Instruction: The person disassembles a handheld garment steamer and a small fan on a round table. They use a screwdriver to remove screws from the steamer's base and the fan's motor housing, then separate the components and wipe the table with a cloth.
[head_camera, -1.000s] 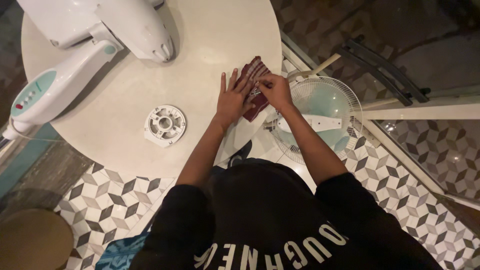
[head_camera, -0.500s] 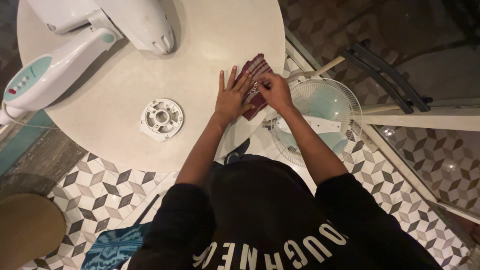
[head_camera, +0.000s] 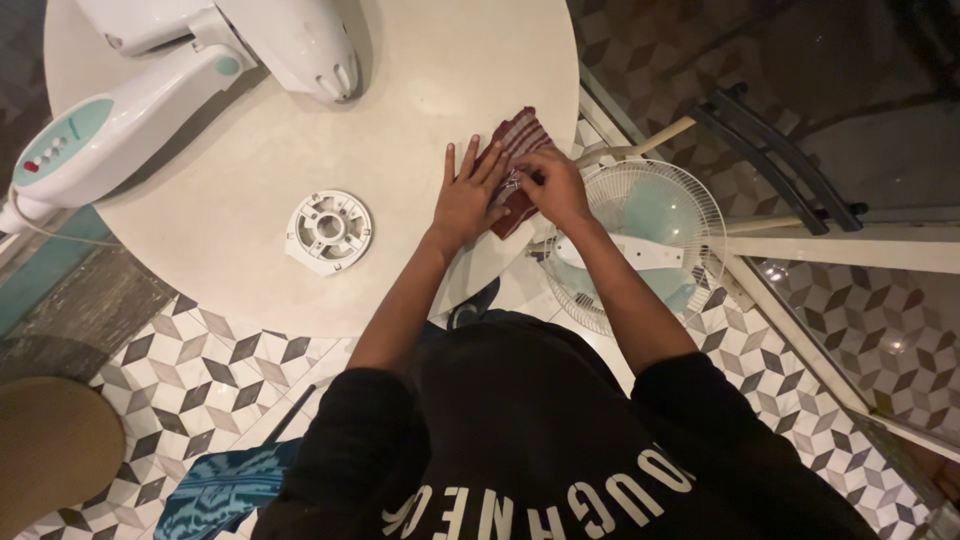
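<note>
Head view: the left hand lies flat, fingers spread, pressing a dark red striped cloth at the edge of the round cream counter, while the right hand pinches its fold closed. Folding seems underway; smoothing soft fabric needs even pressure. A white ribbed plastic disc lies well apart.

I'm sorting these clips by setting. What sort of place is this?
Probably a room in a home or small shop, used for fixing a fan. A round table stands on a patterned tile floor, with a fan body on top and a fan cage beside it.
</note>
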